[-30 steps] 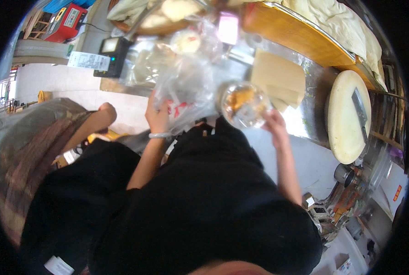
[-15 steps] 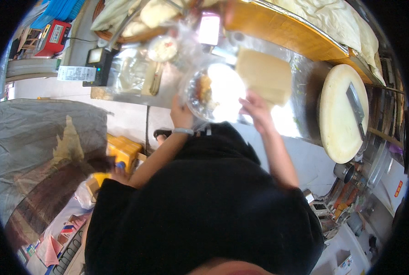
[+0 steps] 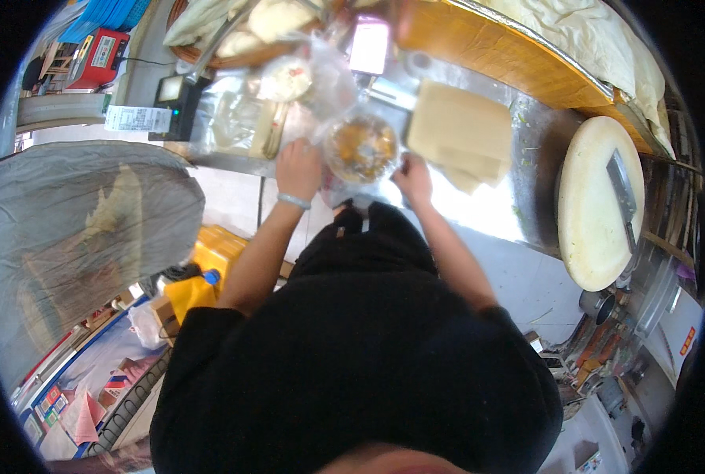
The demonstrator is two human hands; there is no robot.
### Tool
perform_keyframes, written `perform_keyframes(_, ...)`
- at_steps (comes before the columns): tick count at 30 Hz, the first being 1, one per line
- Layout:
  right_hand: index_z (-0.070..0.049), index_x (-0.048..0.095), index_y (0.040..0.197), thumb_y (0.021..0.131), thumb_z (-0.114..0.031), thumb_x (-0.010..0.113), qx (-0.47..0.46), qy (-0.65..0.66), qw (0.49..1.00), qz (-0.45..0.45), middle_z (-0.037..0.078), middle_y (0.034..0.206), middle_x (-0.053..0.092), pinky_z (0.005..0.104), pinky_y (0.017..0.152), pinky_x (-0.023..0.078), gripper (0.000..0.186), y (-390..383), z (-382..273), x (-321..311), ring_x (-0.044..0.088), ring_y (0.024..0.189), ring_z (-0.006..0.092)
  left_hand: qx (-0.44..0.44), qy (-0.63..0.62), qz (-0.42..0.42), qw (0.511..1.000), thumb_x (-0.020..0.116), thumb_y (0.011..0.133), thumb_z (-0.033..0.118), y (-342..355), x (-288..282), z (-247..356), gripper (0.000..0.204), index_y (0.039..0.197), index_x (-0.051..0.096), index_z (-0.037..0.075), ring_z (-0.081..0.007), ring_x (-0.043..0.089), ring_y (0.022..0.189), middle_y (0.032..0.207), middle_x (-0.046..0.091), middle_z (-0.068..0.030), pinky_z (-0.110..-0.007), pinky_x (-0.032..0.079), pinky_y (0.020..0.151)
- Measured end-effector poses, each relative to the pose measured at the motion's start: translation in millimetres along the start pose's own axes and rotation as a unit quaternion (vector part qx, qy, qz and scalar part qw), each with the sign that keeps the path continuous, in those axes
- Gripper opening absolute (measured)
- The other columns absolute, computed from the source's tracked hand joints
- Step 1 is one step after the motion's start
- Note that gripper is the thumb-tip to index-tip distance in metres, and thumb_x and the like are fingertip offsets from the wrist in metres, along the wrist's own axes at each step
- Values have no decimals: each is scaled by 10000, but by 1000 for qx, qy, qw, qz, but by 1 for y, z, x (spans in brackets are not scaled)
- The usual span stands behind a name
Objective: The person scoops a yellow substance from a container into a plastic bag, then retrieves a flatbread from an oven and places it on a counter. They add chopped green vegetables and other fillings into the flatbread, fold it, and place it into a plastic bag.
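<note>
A round clear bowl with brownish-orange food sits at the counter's near edge, between my two hands. Shiny clear plastic surrounds it; whether a lid covers the food I cannot tell. To its left my left hand, with a pale band at the wrist, has its fingers curled in at the edge of the clear plastic bag. My right hand is closed close by the bowl's right rim, seemingly on the bag's edge too. The fingertips of both hands are partly hidden.
Brown paper bags lie right of the bowl, a lit phone behind it. A small white bowl and clear bags are at left, near a black receipt printer. Far right, a cleaver rests on a round chopping board.
The bowl has come down from a raised position to the counter, and the bright white glare over its right half is gone. My left hand moved left and up; my right hand moved left.
</note>
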State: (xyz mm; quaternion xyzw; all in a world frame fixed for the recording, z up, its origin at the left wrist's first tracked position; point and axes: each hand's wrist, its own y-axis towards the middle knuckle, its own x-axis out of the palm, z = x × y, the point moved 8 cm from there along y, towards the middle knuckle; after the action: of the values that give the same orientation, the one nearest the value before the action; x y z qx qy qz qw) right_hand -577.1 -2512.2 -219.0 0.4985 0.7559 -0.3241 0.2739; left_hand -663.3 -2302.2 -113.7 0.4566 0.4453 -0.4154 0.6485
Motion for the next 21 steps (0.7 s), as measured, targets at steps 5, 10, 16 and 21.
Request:
perform_keyframes(5,-64,545,839,812,-151,503,58,220,973,30,102,810,574,297,644,419,101,0,19,-1,536,705,208,-115,-159,59,979,513,778,89,4,1,-41,62,768,542,35,-250,529,793,789,570,-79,-312,407,740)
perform_keyframes(10,-63,466,922,880,-137,458,62,516,852,-57,8,719,516,221,664,365,85,-29,-44,-50,445,701,85,-349,-585,33,731,471,851,101,-1,1,-63,95,882,514,23,-161,491,707,706,534,-31,-278,398,776)
perform_keyframes(16,-62,446,1009,847,-140,530,52,438,892,-97,-10,617,478,194,527,336,198,-27,-109,-112,427,567,62,-268,-738,-214,581,467,845,69,26,-74,5,172,1006,500,20,-134,458,686,716,480,-11,-272,394,807)
perform_keyframes(21,-53,491,1019,830,-162,557,-47,389,919,-50,8,597,509,226,483,356,228,-29,-158,-181,485,548,104,-187,-730,-102,650,471,835,48,48,-160,33,206,1037,495,16,-115,468,738,747,517,-38,-250,388,775)
